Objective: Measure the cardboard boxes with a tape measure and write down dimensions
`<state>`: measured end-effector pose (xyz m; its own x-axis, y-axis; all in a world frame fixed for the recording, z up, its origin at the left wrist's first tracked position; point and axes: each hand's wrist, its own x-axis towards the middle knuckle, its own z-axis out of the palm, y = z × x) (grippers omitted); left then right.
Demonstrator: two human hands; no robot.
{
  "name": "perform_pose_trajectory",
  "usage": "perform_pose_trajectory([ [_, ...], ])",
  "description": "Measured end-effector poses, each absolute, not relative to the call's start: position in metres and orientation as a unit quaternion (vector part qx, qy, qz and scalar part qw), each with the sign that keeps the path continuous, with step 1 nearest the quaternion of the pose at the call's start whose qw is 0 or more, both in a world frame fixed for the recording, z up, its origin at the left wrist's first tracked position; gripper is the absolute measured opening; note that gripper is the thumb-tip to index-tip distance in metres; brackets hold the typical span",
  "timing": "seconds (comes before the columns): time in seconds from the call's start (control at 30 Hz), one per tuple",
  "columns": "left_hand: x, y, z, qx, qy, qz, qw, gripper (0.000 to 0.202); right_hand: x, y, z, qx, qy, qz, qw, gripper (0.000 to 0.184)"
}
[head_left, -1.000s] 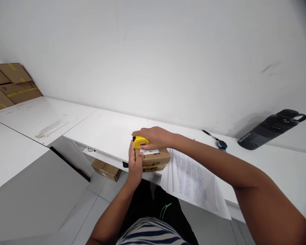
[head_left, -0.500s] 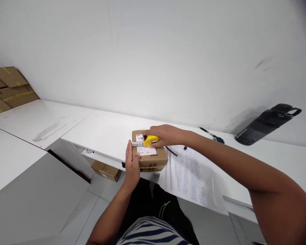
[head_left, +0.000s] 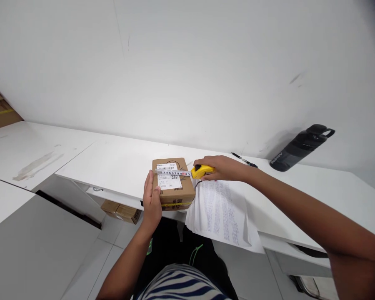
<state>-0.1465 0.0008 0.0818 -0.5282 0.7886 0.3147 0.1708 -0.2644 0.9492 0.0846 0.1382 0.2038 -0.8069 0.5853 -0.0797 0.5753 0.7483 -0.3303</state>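
Note:
A brown cardboard box (head_left: 178, 194) with a white printed label (head_left: 167, 183) and yellow tape sits at the front of the white table. Along its left side lie the fingers of my left hand (head_left: 152, 204), thumb at the near corner, steadying the box. My right hand (head_left: 223, 167) is closed around a yellow tape measure (head_left: 202, 171) just past the box's right edge. Its metal blade (head_left: 175, 172) stretches across the top of the box, over the label. The blade's end lies near my left fingertips; whether they pinch it I cannot tell.
Printed paper sheets (head_left: 220, 212) lie right of the box and hang over the table's front edge. A pen (head_left: 242, 159) and a black bottle (head_left: 300, 148) are farther right near the wall. Another carton (head_left: 120, 210) is below the tabletop; stacked boxes (head_left: 0, 112) stand far left.
My right hand has moved right with the tape measure, drawing out a longer stretch of blade across the box. My left hand stays at the box's left side. The view has shifted slightly right.

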Motion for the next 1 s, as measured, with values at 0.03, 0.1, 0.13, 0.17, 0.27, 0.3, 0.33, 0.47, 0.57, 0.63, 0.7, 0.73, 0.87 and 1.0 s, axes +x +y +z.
perform_pose_trajectory([
  [0.03, -0.146, 0.001, 0.082, 0.425, 0.56, 0.672, 0.231, 0.053, 0.083, 0.138, 0.203, -0.306, -0.937, 0.169, 0.018, 0.044],
  [0.1, -0.147, 0.002, 0.081, 0.423, 0.561, 0.672, 0.232, 0.053, 0.081, 0.137, 0.204, -0.299, -0.939, 0.168, 0.021, 0.044],
  [0.13, -0.147, 0.002, 0.08, 0.424, 0.561, 0.672, 0.232, 0.053, 0.081, 0.136, 0.204, -0.298, -0.939, 0.171, 0.026, 0.044],
  [0.17, -0.147, 0.002, 0.08, 0.426, 0.562, 0.67, 0.233, 0.053, 0.08, 0.135, 0.205, -0.297, -0.938, 0.176, 0.034, 0.043],
  [0.27, -0.148, 0.002, 0.079, 0.43, 0.564, 0.665, 0.233, 0.053, 0.08, 0.133, 0.204, -0.29, -0.937, 0.182, 0.07, 0.04],
  [0.3, -0.149, 0.002, 0.079, 0.431, 0.565, 0.664, 0.232, 0.053, 0.081, 0.132, 0.203, -0.287, -0.937, 0.178, 0.083, 0.04],
  [0.33, -0.148, 0.002, 0.078, 0.432, 0.568, 0.662, 0.23, 0.053, 0.081, 0.131, 0.201, -0.285, -0.938, 0.173, 0.098, 0.041],
  [0.47, -0.145, 0.007, 0.075, 0.438, 0.571, 0.667, 0.192, 0.052, 0.087, 0.122, 0.19, -0.304, -0.916, 0.171, 0.197, 0.054],
  [0.57, -0.146, 0.026, 0.069, 0.452, 0.557, 0.678, 0.159, 0.051, 0.095, 0.113, 0.176, -0.337, -0.87, 0.187, 0.307, 0.066],
  [0.63, -0.152, 0.049, 0.066, 0.466, 0.551, 0.675, 0.157, 0.048, 0.101, 0.107, 0.165, -0.36, -0.833, 0.193, 0.372, 0.062],
  [0.7, -0.16, 0.078, 0.065, 0.474, 0.558, 0.665, 0.15, 0.045, 0.11, 0.102, 0.152, -0.38, -0.793, 0.211, 0.426, 0.054],
  [0.73, -0.165, 0.093, 0.066, 0.479, 0.563, 0.66, 0.136, 0.044, 0.115, 0.099, 0.144, -0.386, -0.772, 0.225, 0.452, 0.05],
  [0.87, -0.177, 0.15, 0.075, 0.485, 0.587, 0.643, 0.074, 0.046, 0.146, 0.088, 0.116, -0.382, -0.67, 0.265, 0.578, 0.041],
  [1.0, -0.173, 0.184, 0.085, 0.461, 0.622, 0.631, 0.057, 0.047, 0.19, 0.069, 0.092, -0.434, -0.497, 0.249, 0.709, 0.049],
])
